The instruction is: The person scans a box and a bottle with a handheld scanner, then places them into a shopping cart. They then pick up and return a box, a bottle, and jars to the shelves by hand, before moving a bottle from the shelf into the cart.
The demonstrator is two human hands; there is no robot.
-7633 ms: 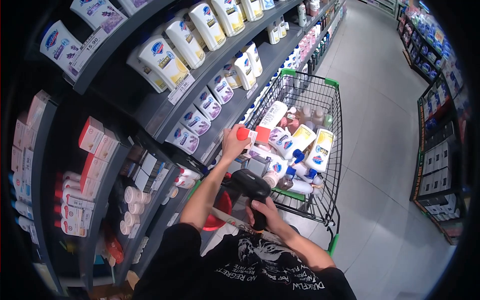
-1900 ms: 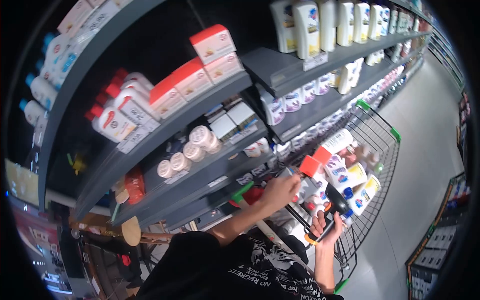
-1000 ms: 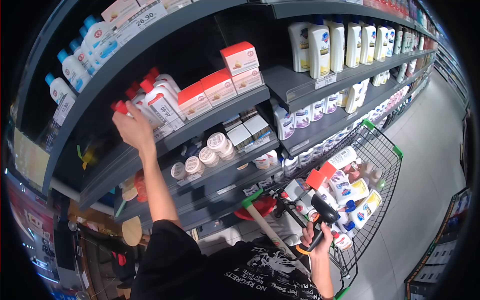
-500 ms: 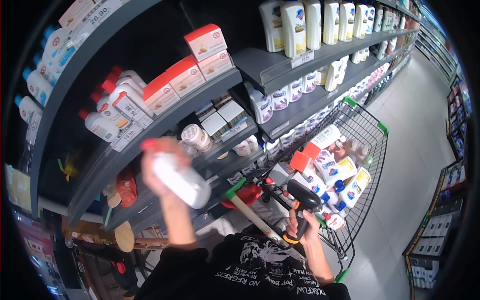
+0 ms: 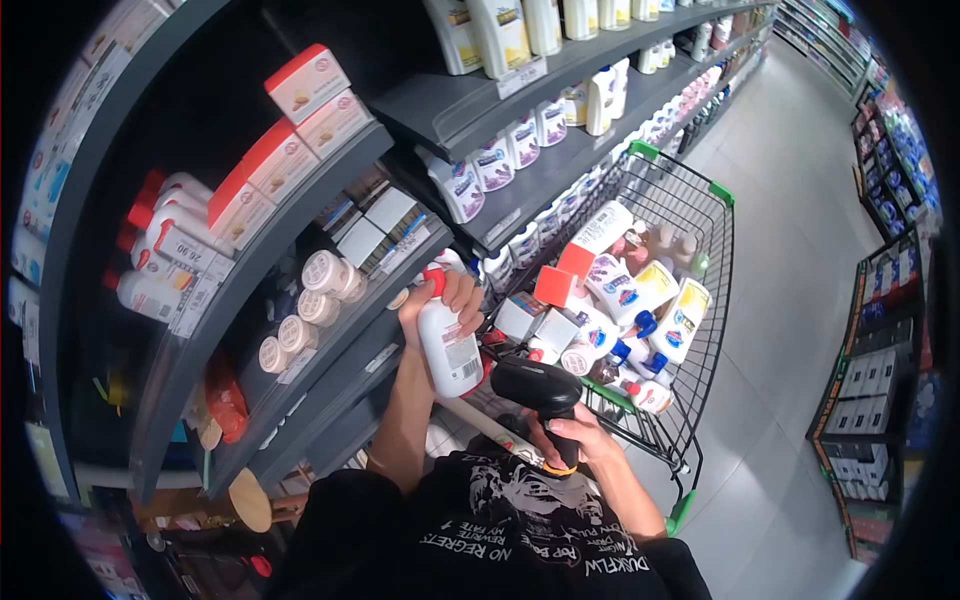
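My left hand (image 5: 460,298) is wrapped around the neck of a white bottle (image 5: 447,345) with a red cap. Its printed back label and barcode face me, and it is tilted slightly. A black handheld barcode scanner (image 5: 537,388) with an orange trim is in my right hand (image 5: 577,436), fingers around the handle. The scanner head is close to the lower right of the bottle. Just beyond both hands stands a shopping cart (image 5: 722,270) filled with bottles, jars and boxes.
On the left shelf are similar red-capped bottles (image 5: 150,290), red-and-white boxes (image 5: 282,163) and small round jars (image 5: 297,333). Body wash bottles (image 5: 497,35) line the shelves ahead. A tiled aisle floor (image 5: 765,300) runs along the right, beside another display shelf (image 5: 862,450).
My left hand has brought the bottle rightward from beside the shelf toward the scanner and turned it upright, label showing. The scanner has shifted left and down in view as the camera turned.
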